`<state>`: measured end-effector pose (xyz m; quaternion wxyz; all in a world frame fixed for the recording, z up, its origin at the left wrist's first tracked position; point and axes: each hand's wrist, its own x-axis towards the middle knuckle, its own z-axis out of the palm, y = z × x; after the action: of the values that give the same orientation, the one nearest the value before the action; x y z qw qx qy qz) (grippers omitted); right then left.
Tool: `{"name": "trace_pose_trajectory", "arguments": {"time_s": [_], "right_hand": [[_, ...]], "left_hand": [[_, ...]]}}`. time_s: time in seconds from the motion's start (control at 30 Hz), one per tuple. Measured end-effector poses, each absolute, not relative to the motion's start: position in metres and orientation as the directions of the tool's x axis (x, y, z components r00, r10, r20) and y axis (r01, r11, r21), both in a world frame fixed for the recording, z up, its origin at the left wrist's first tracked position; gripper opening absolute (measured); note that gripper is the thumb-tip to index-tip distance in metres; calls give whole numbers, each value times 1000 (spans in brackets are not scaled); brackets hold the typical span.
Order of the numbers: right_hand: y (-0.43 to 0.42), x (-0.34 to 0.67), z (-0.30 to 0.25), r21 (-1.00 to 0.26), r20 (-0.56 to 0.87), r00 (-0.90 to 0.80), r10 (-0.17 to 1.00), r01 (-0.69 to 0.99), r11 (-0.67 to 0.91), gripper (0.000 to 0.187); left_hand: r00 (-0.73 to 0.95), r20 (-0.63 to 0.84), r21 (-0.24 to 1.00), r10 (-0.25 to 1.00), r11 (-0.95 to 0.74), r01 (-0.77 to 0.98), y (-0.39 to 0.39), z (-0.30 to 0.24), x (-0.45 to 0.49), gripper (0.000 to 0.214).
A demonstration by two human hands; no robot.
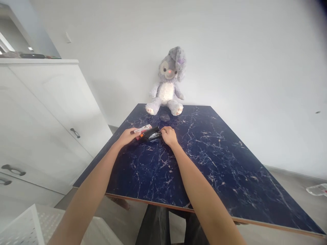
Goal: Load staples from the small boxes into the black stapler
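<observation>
My left hand (127, 136) closes on a small white-and-red box (143, 129), its thumb lying along the near side. Right beside the box is a shiny black object (152, 133) with an orange bit at its left end; its exact kind is too small to make out. My right hand (169, 135) has its fingers curled around the right end of that black object. Both things are low over the dark blue marbled table (204, 163), and whether they rest on it I cannot tell.
A grey-purple plush rabbit (166, 92) sits at the table's back edge against the wall, with a dark rounded item (165, 117) before its feet. White cabinets (46, 112) stand to the left. A white perforated basket (22, 228) is at the lower left.
</observation>
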<state>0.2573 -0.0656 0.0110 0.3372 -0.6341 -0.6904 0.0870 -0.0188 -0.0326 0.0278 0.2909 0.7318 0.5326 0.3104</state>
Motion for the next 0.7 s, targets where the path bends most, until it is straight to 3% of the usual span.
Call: {"name": "trace_pose_trajectory", "arguments": {"time_s": [0.13,0.33,0.47,0.7], "right_hand": [[-74,264,10,-376,378,-112,919,888,263,34],[-84,267,14,-195,509,-149,848,939,282,37],[-81,270,14,-315,492,-38,870,923,219,35],[-68,277,5,-738,454,328,828,659,144,41]], "left_hand": [[-15,335,791,942,-272,547,-21,15,-22,44],[-168,200,969,965,-170,177,-16,18,-21,44],[-39,192,981,981,-192,3,-21,28,-20,49],[225,297,954,928,-281,-101,-32,41,-18,51]]}}
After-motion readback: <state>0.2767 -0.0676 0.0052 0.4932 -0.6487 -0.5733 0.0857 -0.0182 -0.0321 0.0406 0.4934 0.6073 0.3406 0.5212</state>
